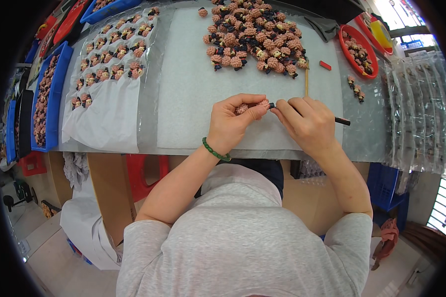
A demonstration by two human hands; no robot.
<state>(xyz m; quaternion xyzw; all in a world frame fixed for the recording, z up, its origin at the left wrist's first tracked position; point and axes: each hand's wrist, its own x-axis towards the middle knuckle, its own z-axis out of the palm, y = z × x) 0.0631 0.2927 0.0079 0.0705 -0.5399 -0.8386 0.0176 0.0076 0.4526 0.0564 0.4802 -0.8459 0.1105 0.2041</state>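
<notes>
The work in hand looks like detailing one small figurine at a time: the left hand is pinched shut around a small pink bumpy figurine, held just above the near middle of the worktop, while the right hand is closed on a thin dark brush or pen whose tip meets the figurine's right end. The two hands sit close together, fingertips almost touching. A big heap of like figurines lies at the far middle, a white sheet with rows of figurines stands at the far left, and a red tray sits far right. By my reading, the next move calls for a steady, fine touch at the tip, with the left fingers turning the piece without smearing it.
</notes>
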